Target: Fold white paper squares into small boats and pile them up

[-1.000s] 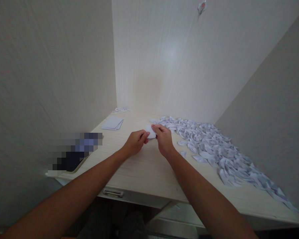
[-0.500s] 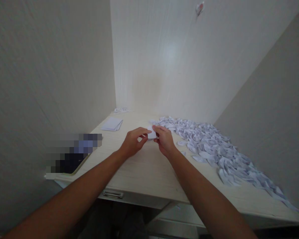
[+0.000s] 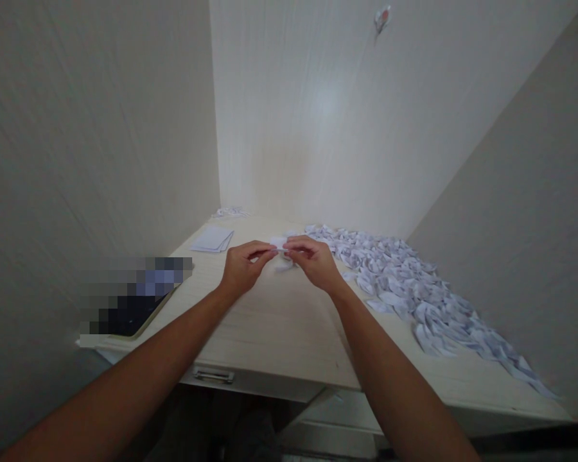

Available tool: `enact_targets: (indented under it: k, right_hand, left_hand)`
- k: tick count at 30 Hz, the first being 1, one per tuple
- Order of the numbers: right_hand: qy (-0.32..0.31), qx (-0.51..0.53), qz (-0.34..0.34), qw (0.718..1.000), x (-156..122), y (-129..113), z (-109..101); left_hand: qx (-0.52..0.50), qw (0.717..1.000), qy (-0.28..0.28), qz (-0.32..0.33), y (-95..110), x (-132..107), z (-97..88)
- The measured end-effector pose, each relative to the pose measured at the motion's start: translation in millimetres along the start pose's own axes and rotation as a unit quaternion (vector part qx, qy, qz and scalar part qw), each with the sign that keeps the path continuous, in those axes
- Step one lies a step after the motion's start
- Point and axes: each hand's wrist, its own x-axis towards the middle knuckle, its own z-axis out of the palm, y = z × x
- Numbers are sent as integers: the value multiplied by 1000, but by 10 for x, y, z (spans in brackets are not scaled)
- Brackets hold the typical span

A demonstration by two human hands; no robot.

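Between my two hands is a small white piece of paper (image 3: pixel 279 243), held by its sides just above the desk. My left hand (image 3: pixel 245 264) pinches its left side between thumb and fingers. On the right side, my right hand (image 3: pixel 313 258) grips it the same way. A crease runs across the paper at my fingertips. A blurred white bit shows just below my fingers; I cannot tell whether it belongs to the same paper. To the right of my right hand lies a wide heap of folded white paper pieces (image 3: pixel 390 276).
A few flat white sheets (image 3: pixel 212 239) lie stacked at the left back of the desk (image 3: pixel 270 327). A phone or tablet (image 3: pixel 142 305), partly pixelated, is at the left edge. Small paper bits (image 3: pixel 231 212) sit in the far corner. Walls enclose the desk's back and sides.
My fingers have drawn together on the paper. Its broad face showed before; now a thin folded edge shows between my fingertips. Both hands sit slightly further left in the view.
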Motion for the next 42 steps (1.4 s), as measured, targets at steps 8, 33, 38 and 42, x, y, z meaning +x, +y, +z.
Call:
enact_targets:
  k: [8,33,38,42]
  right_hand:
    - [38,3,-1,999,-18,29,91]
    - [54,237,173,954,-28,12,147]
    - [37,241,187,952,-37,26,163]
    - [38,222,181,957,-46,12,174]
  left_hand:
    - [-90,994,-17,-57,88,2,41]
    - [-296,930,-1,-217,-13,25,21]
    - [-329,916,-9,-229,-11,24,13]
    - [-312,916,-21,-249,2,16,20]
